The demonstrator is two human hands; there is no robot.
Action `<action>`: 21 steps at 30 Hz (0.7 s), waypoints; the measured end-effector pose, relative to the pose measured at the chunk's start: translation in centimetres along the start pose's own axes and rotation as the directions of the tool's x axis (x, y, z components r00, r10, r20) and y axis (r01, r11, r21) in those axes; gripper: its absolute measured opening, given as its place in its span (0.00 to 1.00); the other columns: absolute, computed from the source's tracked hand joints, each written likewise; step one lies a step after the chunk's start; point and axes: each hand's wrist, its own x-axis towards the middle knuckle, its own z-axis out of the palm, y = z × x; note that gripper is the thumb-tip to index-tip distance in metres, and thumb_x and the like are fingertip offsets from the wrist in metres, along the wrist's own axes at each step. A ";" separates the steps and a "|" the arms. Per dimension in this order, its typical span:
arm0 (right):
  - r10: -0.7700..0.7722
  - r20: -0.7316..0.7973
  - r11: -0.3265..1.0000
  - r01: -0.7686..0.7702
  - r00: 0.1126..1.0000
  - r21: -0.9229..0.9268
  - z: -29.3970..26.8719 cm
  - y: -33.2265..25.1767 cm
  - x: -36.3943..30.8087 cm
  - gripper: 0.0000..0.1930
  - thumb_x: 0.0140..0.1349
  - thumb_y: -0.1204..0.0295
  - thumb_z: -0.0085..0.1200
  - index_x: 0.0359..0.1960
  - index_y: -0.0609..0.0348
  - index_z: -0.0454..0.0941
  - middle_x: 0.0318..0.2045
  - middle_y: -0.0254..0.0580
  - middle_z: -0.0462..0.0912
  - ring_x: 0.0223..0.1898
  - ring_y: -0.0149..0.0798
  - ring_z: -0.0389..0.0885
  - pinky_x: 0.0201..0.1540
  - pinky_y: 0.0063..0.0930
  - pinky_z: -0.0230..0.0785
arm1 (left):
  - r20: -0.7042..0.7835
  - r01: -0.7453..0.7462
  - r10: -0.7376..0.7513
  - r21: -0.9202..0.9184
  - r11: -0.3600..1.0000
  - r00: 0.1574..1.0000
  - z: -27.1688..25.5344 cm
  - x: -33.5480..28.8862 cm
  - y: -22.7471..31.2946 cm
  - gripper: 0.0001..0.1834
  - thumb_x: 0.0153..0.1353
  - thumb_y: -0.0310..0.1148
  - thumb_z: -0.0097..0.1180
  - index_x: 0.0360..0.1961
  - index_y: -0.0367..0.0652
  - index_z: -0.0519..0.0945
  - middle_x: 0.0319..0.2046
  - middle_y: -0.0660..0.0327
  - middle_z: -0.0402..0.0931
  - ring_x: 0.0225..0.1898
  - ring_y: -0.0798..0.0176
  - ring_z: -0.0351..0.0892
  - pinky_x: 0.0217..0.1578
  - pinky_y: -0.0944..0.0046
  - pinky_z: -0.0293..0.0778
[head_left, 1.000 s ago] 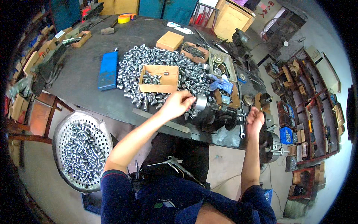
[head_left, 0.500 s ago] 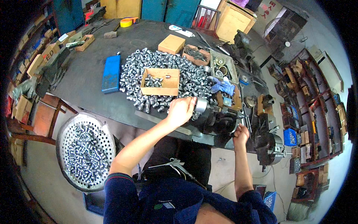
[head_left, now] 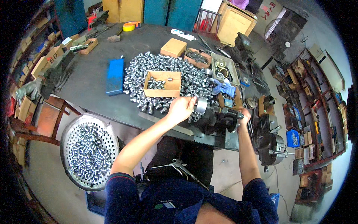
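Observation:
My left hand (head_left: 181,109) is closed at the left end of a silver metal cylinder (head_left: 201,105) on a dark bench fixture (head_left: 220,118) at the table's near edge. Whatever lies between its fingertips is hidden. My right hand (head_left: 244,116) is wrapped round a dark handle (head_left: 235,113) at the fixture's right end. Beyond my left hand, a large pile of short metal sleeves (head_left: 138,74) covers the table. An open cardboard box (head_left: 164,92) sits on the pile, with several sleeves inside.
A perforated metal basin (head_left: 115,149) of metal parts stands left of me, below table height. On the table (head_left: 89,74) are a blue box (head_left: 114,75), a closed carton (head_left: 173,47) and a blue glove (head_left: 223,87). An air gun (head_left: 177,164) lies near my lap. Shelving (head_left: 317,108) lines the right.
My right hand has moved up and away from me, with the handle turned. My left hand stays at the silver cylinder. The whole view has shifted slightly.

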 end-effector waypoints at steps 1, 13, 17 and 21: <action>0.475 -0.031 0.808 -0.422 0.879 0.412 0.9 -2.0 1.8 0.09 0.54 0.74 0.40 0.28 0.67 0.73 0.16 0.32 0.70 0.15 0.25 0.64 0.16 0.16 0.55 | 0.009 0.011 -0.011 0.010 1.000 1.000 -0.3 -0.1 -0.2 0.21 0.58 0.41 0.41 0.15 0.37 0.72 0.14 0.47 0.69 0.20 0.44 0.71 0.22 0.50 0.66; 0.705 0.190 0.365 -0.579 0.683 0.729 -5.3 -10.2 -5.8 0.11 0.57 0.64 0.42 0.30 0.61 0.69 0.15 0.28 0.63 0.12 0.21 0.55 0.12 0.13 0.43 | 0.007 0.023 -0.024 0.091 0.996 1.000 -1.8 0.3 -1.5 0.23 0.58 0.43 0.40 0.16 0.35 0.72 0.14 0.46 0.69 0.21 0.45 0.72 0.23 0.50 0.66; 0.859 0.069 0.384 -0.728 0.507 0.569 -0.8 -6.6 -4.4 0.09 0.52 0.66 0.47 0.24 0.58 0.72 0.16 0.28 0.66 0.15 0.23 0.61 0.14 0.16 0.49 | -0.206 -0.057 0.108 0.241 0.969 0.973 -3.9 2.7 -4.3 0.18 0.53 0.42 0.45 0.18 0.39 0.75 0.14 0.48 0.71 0.19 0.48 0.73 0.23 0.53 0.68; 0.461 -0.019 0.802 -0.407 0.887 0.437 0.7 1.0 0.6 0.11 0.54 0.66 0.45 0.25 0.60 0.76 0.21 0.33 0.75 0.19 0.26 0.67 0.22 0.22 0.59 | -0.132 -0.049 0.126 0.471 0.881 0.983 -5.8 3.5 -7.6 0.15 0.51 0.39 0.50 0.35 0.38 0.73 0.24 0.48 0.74 0.27 0.49 0.75 0.29 0.55 0.70</action>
